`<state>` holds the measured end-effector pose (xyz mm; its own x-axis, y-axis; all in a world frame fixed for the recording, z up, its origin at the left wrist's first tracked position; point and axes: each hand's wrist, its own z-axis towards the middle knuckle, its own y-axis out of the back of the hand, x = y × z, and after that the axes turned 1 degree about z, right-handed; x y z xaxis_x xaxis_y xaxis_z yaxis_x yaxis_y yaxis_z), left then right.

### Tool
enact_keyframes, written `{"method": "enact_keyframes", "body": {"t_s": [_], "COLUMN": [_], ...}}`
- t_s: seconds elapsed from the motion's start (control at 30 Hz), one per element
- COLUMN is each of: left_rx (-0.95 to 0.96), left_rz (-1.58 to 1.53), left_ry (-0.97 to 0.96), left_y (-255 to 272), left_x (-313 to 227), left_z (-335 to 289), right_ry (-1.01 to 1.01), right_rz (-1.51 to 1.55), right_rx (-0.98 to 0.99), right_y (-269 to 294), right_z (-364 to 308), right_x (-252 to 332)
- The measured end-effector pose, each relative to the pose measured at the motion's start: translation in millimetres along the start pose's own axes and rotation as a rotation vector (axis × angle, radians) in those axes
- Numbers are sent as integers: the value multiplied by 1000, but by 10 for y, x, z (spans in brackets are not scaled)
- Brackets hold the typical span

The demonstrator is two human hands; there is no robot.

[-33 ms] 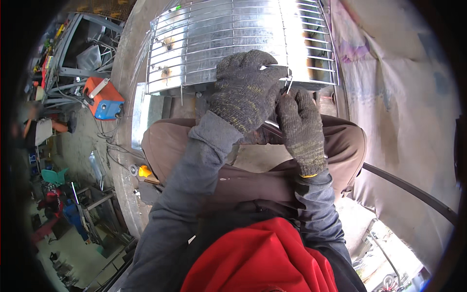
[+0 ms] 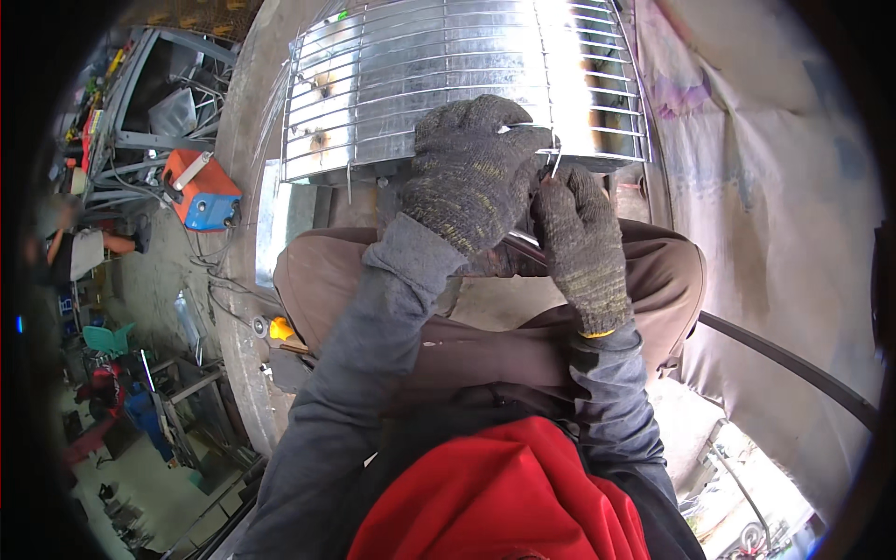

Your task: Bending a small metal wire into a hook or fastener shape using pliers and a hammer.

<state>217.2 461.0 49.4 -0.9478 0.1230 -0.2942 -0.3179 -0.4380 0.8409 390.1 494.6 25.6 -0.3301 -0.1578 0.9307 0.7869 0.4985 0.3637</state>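
Observation:
A curved wire grid of thin silvery rods lies in front of me over shiny sheet metal. My left hand, in a dark knitted glove, is closed at the near edge of the grid, its fingers curled over the wires. Close beside it, my right hand, gloved alike, has its fingertips pressed together just below a bent wire end. Whatever my right fingers hold is hidden. A thin metal piece shows between the two hands, its kind unclear.
My bent legs in brown trousers lie under my forearms. At left stands an orange and blue machine with cables. Nearby are a yellow-bodied tool and metal frames. Another person is farther left. A pale sheet hangs at right.
The view has shifted very slightly. My right hand has moved up a touch; my left hand stays on the grid.

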Motion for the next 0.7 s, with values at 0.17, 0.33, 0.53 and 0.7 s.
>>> {"method": "enact_keyframes", "body": {"t_s": [0.17,0.33,0.53,0.7], "left_rx": [113,150,175,68], "left_rz": [6,44,75,-47], "left_ry": [40,-16,-30,2], "left_y": [31,43,80,63], "left_x": [21,49,50,78], "left_z": [-5,10,21,62], "right_ry": [551,177,21,-126], "right_rz": [-173,91,169,277], "right_rx": [-185,-75,-96,12], "right_y": [-22,-112,-98,-41], "right_z": [107,29,-20,-37], "right_x": [-173,-175,16,59]}}
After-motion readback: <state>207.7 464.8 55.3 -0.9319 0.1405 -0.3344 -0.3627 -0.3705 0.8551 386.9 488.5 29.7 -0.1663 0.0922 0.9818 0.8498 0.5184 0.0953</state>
